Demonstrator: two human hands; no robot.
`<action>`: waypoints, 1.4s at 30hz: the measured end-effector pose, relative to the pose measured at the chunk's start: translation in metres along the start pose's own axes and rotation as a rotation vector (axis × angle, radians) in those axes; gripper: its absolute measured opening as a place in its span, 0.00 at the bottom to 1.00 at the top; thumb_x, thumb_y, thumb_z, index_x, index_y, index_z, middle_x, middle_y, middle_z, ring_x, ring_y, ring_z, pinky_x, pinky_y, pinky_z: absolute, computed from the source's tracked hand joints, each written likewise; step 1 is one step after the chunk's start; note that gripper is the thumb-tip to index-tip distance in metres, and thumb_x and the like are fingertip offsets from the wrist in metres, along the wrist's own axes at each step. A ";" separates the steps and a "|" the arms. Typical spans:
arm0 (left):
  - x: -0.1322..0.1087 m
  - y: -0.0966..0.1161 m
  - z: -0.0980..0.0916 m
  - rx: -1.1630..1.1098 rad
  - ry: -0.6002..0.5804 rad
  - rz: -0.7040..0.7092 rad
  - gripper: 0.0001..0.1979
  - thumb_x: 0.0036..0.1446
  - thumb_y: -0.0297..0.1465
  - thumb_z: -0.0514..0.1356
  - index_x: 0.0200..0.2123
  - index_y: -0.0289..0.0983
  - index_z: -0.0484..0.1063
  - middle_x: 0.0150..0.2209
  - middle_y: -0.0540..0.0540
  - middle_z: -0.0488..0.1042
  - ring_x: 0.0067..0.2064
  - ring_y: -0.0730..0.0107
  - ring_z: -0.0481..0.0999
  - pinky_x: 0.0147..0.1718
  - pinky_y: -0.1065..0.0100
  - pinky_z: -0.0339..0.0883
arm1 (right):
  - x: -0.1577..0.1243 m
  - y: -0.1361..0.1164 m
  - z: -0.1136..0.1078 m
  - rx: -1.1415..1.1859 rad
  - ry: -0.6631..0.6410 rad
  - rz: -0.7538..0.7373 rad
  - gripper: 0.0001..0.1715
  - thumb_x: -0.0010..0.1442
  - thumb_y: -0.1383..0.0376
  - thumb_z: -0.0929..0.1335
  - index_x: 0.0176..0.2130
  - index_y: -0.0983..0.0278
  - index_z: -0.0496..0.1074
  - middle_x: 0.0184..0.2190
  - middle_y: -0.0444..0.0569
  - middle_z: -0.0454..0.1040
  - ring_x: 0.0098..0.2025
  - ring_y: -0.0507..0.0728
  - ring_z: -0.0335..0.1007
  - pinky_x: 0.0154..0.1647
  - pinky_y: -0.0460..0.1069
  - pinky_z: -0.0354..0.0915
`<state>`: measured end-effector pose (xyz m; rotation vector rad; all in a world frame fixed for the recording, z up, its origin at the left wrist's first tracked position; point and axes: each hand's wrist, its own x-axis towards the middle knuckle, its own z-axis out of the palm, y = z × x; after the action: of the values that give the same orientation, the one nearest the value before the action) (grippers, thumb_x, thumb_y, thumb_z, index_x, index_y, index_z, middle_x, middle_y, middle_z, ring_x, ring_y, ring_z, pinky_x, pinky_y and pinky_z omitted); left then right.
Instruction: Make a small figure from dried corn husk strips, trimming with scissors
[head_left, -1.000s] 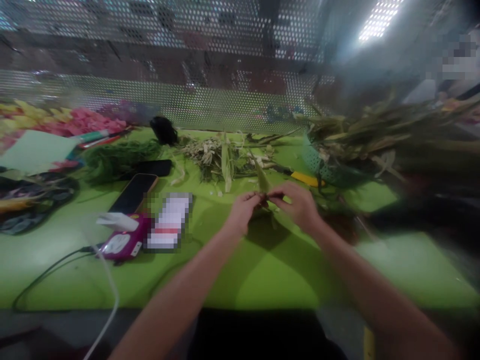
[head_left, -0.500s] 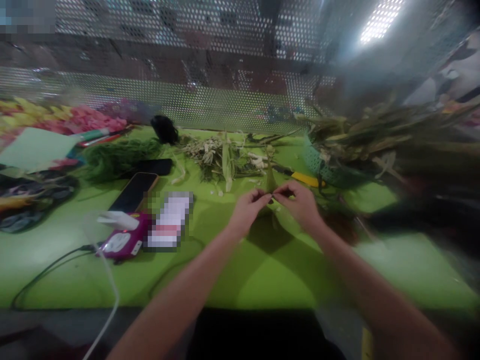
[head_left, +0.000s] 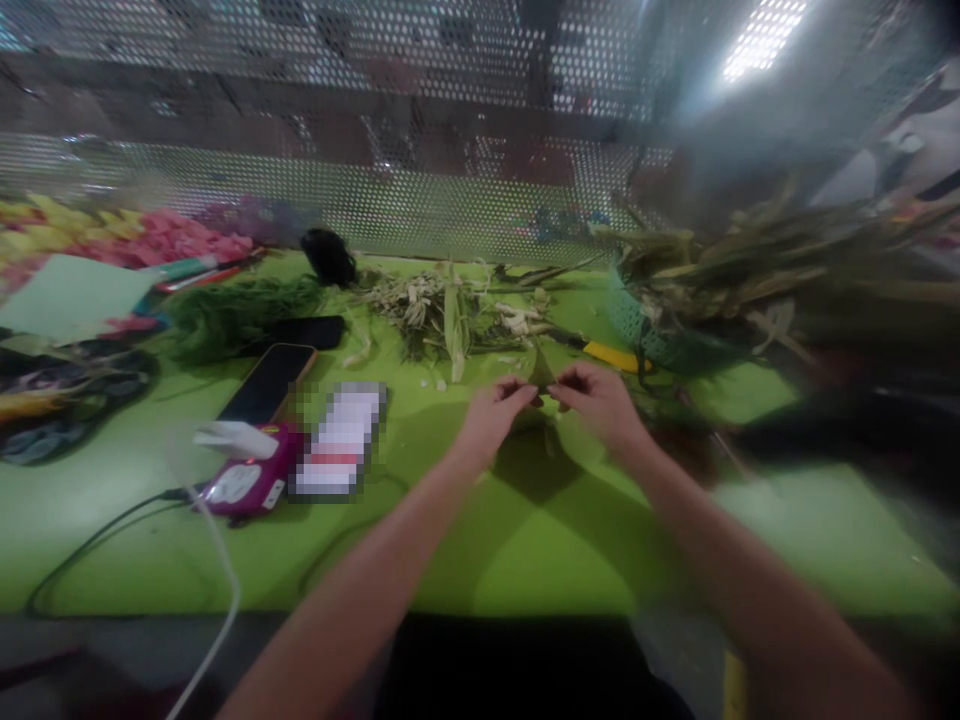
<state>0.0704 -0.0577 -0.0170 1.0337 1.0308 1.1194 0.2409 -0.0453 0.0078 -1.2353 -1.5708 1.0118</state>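
Observation:
My left hand [head_left: 504, 405] and my right hand [head_left: 592, 392] meet above the middle of the table. Each pinches the lower part of a dull green leaf [head_left: 541, 366], thumb against fingers, and the leaf's tip points up and away from me. Its lower end is partly hidden by my fingertips. Just beyond lies a pile of dry, pale plant scraps [head_left: 416, 305], with a light green husk-like strip [head_left: 454, 330] on it. A tool with a yellow handle [head_left: 611, 356] rests behind my right hand.
A green basket [head_left: 634, 315] heaped with dry leaves [head_left: 720, 270] stands back right. To the left are a dark phone [head_left: 271, 385], a lit phone with a blurred screen [head_left: 341, 440], a purple device [head_left: 251, 487] with cables, and green fibres [head_left: 232, 310]. Perforated metal [head_left: 450, 210] rises behind.
My hands have drawn slightly apart at the fingertips. The leaf between them now stands lower, its tip less tall than before. Everything else on the table stays put.

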 end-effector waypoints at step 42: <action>0.005 0.006 -0.005 -0.175 0.046 -0.027 0.04 0.51 0.30 0.66 0.31 0.36 0.76 0.31 0.48 0.77 0.32 0.74 0.71 0.40 0.67 0.65 | -0.103 0.008 -0.116 -1.138 -0.143 0.171 0.22 0.56 0.61 0.69 0.51 0.60 0.73 0.43 0.50 0.79 0.38 0.58 0.74 0.35 0.47 0.63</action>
<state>0.0656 -0.0513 -0.0130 0.8561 0.9618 1.1936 0.3671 -0.1354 0.0190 -2.0852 -2.2797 0.2149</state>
